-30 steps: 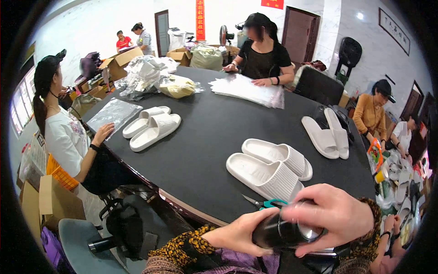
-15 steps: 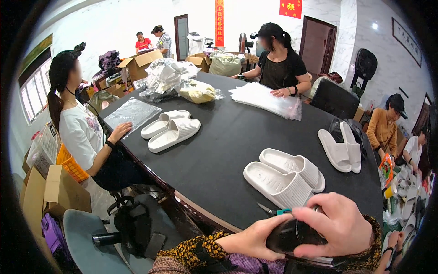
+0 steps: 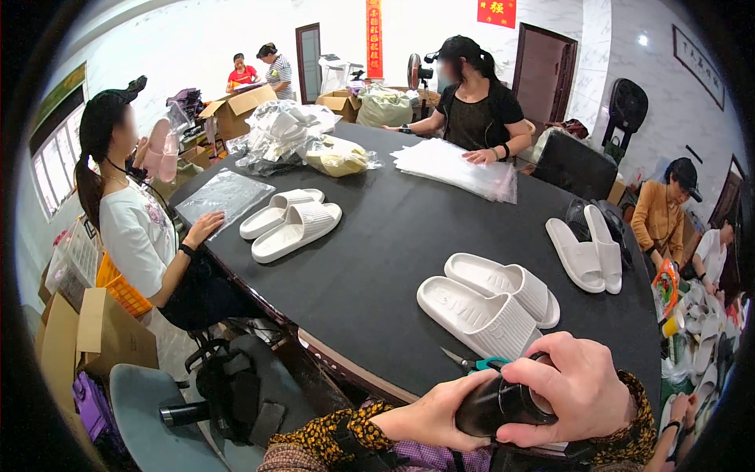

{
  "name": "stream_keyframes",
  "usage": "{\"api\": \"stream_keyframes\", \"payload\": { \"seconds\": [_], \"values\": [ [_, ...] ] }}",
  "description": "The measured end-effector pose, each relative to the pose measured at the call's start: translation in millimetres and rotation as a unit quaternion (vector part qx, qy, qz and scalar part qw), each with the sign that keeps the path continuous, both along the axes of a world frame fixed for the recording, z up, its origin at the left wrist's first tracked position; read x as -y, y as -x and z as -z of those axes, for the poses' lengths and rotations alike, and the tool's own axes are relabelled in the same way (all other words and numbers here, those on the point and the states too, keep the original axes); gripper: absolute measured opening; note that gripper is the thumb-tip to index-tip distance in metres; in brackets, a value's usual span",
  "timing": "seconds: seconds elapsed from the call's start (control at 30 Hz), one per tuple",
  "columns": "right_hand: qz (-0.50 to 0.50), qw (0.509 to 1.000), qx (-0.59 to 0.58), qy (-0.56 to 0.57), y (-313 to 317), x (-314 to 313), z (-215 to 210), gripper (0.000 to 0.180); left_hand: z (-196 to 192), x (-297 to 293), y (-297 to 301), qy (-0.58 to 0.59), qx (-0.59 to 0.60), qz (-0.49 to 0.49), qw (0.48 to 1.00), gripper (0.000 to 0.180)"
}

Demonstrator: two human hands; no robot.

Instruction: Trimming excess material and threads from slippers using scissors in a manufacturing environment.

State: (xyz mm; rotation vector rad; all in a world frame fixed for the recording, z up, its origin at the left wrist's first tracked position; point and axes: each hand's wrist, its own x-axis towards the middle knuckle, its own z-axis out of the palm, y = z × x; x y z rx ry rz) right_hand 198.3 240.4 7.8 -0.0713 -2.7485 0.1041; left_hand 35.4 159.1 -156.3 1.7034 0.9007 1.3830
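Head view: black cylinder [image 3: 495, 407], lettered slipper [image 3: 476, 316]

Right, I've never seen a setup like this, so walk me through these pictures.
There is no machine here: a person works with bare hands, and a head-worn wide fisheye camera looks down at them, so straight edges bend. The left hand and right hand both hold a black cylinder, perhaps a flask. Beyond them, on the dark table, lie scissors with teal handles and three light slipper pairs: near, left and right. Farther back are a stack of clear bags and a pile of wrapped things. Other people are nearby.
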Motion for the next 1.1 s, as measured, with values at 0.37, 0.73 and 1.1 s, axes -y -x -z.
{"api": "stream_keyframes", "payload": {
  "seconds": [0.37, 0.73, 1.1],
  "values": [
    [0.053, 0.998, -0.011, -0.026, 7.6, 4.3, 1.3, 0.057, -2.5, 4.9, -7.1, -0.006, 0.028, -0.081, 0.996, 0.085],
    [0.071, 0.997, -0.017, -0.031, 7.6, 5.8, 6.7, 0.054, 8.1, 2.0, -10.8, -0.014, 0.027, -0.089, 0.996, 0.089],
    [0.031, 0.844, -0.242, 0.478, -7.9, 5.9, 53.3, 0.125, -8.1, 5.4, 0.7, -0.018, 0.092, -0.046, 0.995, 0.092]
  ]
}}
